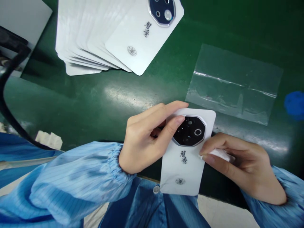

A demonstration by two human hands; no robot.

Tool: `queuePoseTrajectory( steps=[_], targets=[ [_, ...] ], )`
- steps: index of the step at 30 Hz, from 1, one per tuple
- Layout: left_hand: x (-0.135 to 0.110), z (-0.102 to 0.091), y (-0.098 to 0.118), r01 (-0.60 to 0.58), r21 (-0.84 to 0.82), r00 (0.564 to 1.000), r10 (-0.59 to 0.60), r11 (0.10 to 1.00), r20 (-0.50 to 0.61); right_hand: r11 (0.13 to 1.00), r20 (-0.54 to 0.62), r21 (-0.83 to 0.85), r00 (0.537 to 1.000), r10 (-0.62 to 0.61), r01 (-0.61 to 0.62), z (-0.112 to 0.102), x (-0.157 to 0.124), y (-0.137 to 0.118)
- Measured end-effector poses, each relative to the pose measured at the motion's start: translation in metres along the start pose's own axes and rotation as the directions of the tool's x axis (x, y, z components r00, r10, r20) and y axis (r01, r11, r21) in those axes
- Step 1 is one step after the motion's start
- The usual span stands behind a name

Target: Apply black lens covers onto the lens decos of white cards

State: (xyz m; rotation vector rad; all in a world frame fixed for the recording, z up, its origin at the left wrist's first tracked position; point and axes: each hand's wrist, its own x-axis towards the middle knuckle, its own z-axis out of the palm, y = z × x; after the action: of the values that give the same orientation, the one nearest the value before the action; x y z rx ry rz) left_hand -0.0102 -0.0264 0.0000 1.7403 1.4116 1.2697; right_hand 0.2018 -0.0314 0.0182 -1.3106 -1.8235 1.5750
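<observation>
My left hand (147,136) grips a white phone back cover (182,171) by its upper left edge, thumb resting on the dark octagonal camera module (191,131). The cover is held over the near edge of the green table (99,95), printed side up. My right hand (242,164) is closed on a small white cloth (219,154), pressed against the cover's right edge beside the camera module. Both arms wear light blue sleeves.
A fanned stack of white back covers (106,34) lies at the back left. A clear plastic bag (234,84) lies flat at the right. A blue round object (295,103) sits at the far right edge. A black cable (9,95) curves along the left.
</observation>
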Motion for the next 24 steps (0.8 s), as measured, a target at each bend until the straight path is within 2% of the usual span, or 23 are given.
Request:
queuePoseTrajectory(
  steps=[14, 24],
  targets=[
    [-0.0029, -0.0001, 0.0040, 0.101, 0.011, 0.995, -0.101, 0.995, 0.009, 0.998, 0.029, 0.065, 0.999, 0.016, -0.018, -0.0012, -0.0012, 0.0009],
    [-0.0036, -0.0015, 0.0048, 0.078, -0.001, 0.997, -0.078, 0.997, -0.003, 0.998, 0.020, 0.063, 1.000, 0.019, -0.020, 0.0002, -0.0014, -0.0002]
  ],
)
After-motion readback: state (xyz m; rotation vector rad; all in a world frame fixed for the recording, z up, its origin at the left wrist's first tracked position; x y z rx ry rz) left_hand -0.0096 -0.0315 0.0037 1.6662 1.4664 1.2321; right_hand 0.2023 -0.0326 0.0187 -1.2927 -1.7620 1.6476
